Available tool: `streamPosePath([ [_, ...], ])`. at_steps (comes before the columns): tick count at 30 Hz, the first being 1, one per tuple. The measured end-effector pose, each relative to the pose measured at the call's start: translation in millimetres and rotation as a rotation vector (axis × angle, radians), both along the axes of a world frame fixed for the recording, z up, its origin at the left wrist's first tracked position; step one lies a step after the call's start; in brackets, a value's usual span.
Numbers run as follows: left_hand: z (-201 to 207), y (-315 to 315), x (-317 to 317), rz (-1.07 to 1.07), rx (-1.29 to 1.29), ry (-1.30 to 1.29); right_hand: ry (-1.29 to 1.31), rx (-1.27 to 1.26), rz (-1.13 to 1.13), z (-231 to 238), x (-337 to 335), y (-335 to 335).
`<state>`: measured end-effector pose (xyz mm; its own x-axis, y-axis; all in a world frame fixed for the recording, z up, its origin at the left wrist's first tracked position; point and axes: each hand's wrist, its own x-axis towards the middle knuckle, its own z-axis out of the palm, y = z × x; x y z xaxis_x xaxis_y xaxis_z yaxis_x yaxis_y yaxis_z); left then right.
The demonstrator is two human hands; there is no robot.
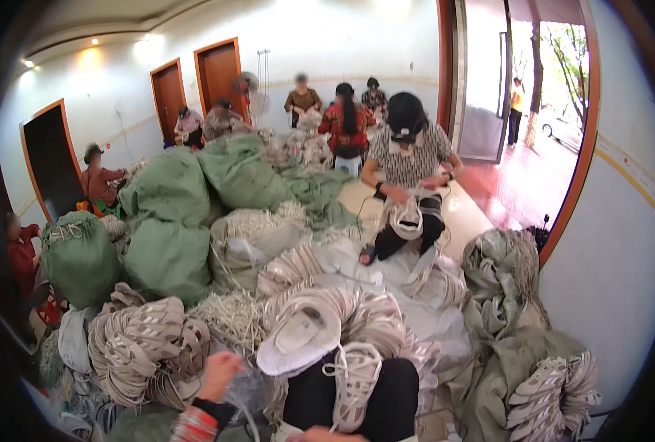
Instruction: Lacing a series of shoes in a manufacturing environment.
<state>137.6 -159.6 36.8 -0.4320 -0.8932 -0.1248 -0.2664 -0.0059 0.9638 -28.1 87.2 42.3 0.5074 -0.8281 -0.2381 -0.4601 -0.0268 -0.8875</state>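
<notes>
A beige and white shoe upper, threaded with white lace, rests on my dark-trousered lap. Beyond it lies a pale, flat-looking shoe upper, overlapping the heap. Off to the left of the lap, my left hand is raised with its fingers curled together; blur hides whatever is in them. A black band and a red patterned sleeve cover that wrist. Cut by the lower edge, my right hand is just below the toe of the laced upper, where a lace strand hangs. Its fingertips do not show clearly.
Bundles of nested shoe uppers lie at left, with another bundle at right. Stuffed green sacks pile up behind. Facing me, a seated co-worker handles an upper. Several other people sit farther back. An open doorway is at right.
</notes>
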Motion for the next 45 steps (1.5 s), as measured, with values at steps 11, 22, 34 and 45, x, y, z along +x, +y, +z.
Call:
streamPosePath([
  [11,-45,109,-133,-0.512,-0.598,-0.176,-0.030,-0.096,-1.128,-43,-117,-2],
  [22,-63,127,-141,-0.493,-0.758,-0.349,-0.179,0.147,-1.021,-66,-75,14],
  [34,-69,125,-146,-0.479,-0.711,-0.517,-0.057,0.341,-0.797,-40,-113,-16],
  [45,-67,129,-154,-0.490,-0.713,-0.574,0.248,-0.151,-0.523,-59,-130,-32],
])
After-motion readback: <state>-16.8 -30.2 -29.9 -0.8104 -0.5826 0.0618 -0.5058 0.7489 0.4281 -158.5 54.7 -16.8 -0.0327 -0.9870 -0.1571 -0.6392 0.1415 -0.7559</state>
